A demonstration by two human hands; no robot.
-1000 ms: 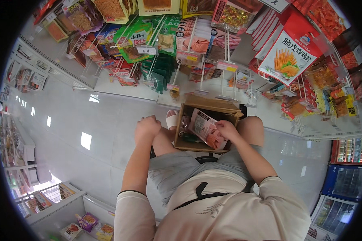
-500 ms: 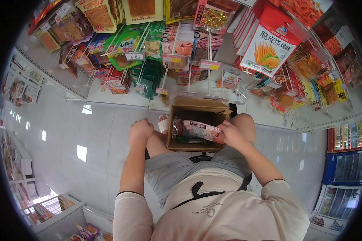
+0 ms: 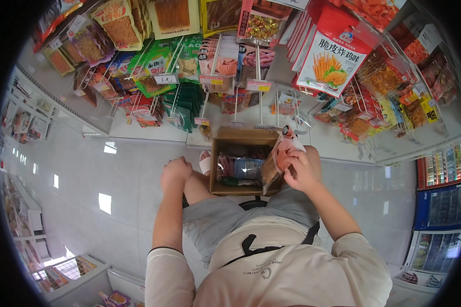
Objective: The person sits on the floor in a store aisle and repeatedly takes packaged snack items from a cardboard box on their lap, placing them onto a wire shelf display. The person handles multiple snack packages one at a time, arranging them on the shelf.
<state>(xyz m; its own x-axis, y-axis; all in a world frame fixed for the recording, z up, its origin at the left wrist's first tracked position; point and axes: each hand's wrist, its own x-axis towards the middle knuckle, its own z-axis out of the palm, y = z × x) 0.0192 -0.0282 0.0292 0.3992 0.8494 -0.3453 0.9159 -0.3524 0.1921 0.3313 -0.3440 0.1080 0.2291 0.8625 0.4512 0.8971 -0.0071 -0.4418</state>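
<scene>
Pink packet [image 3: 278,156] lifted on end at the box's right side

From where I stand, the seated person's right hand [image 3: 303,171] is grasping the pink packet, fingers bent over its printed face and thumb near its edge. The packet stands tilted, its top leaning out past the right rim of an open cardboard box [image 3: 243,134], its lower end over the box's near right corner.

The box sits between the person's knees. Inside it I can see a blue-panelled packet [image 3: 248,168], with reddish ones just to its left; the rest is too dark to make out.

The left hand [image 3: 175,174] rests by the left knee, well apart from the box. Its fingers curl down out of my sight, so I cannot tell whether they are clenched or loose.

Beyond the box, snack packets hang on a display rack: green pouches [image 3: 183,110] to the left, large red-and-white bags [image 3: 334,57] to the right. Pale glossy floor tiles [image 3: 128,179] spread around the person.
</scene>
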